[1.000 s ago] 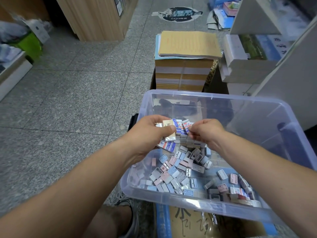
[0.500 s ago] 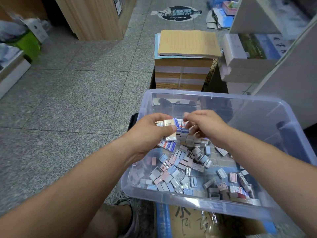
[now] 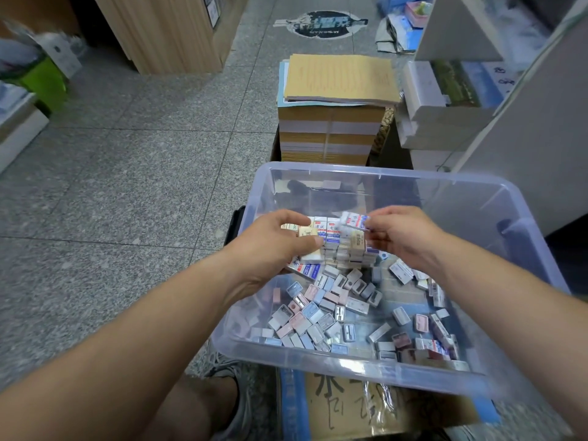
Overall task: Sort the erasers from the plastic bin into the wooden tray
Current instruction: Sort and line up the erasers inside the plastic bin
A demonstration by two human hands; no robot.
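A clear plastic bin (image 3: 471, 381) sits in front of me, its floor strewn with several small erasers and sharpener-like pieces (image 3: 321, 316) in grey, pink and blue. My left hand (image 3: 270, 249) holds a row of wrapped erasers (image 3: 321, 233) over the bin, thumb on top of them. My right hand (image 3: 401, 237) pinches one white, blue and red wrapped eraser (image 3: 353, 220) just right of that row. A stack of wrapped erasers (image 3: 353, 253) stands in the bin below both hands. No wooden tray is in view.
A tall stack of yellow paper pads (image 3: 334, 122) stands just beyond the bin. White shelving (image 3: 525, 138) is at the right, a wooden cabinet (image 3: 165, 30) at the far left. The bin rests on a cardboard box (image 3: 343, 405). My shoe (image 3: 241, 396) is below.
My right hand dipped toward the stack, then lifted a single wrapped eraser up beside the row. My left hand has kept its hold on the row, nearly still.
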